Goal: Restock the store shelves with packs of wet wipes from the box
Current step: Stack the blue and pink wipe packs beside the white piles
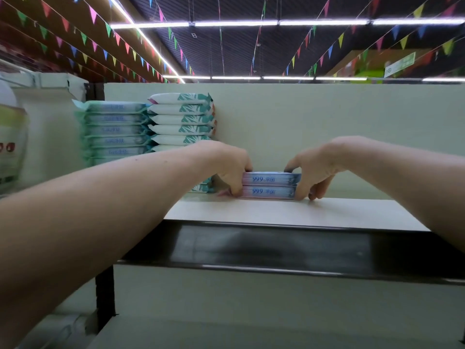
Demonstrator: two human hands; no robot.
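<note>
Together, left hand (230,167) and right hand (315,170) clasp stacked packs (269,185) on the shelf (327,213).

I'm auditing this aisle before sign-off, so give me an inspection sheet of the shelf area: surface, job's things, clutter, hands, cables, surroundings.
Surface: white shelf, dark rail along its front edge.
Job's things: two blue packs stacked flat, low on the shelf.
Clutter: white-and-teal stack and pale green stack left of them, by the back panel; blurred package far left.
Hands: left hand grips the blue packs' left end; right hand grips their right end.
Cables: nothing seen.
Surroundings: strip lights and coloured bunting overhead.
</note>
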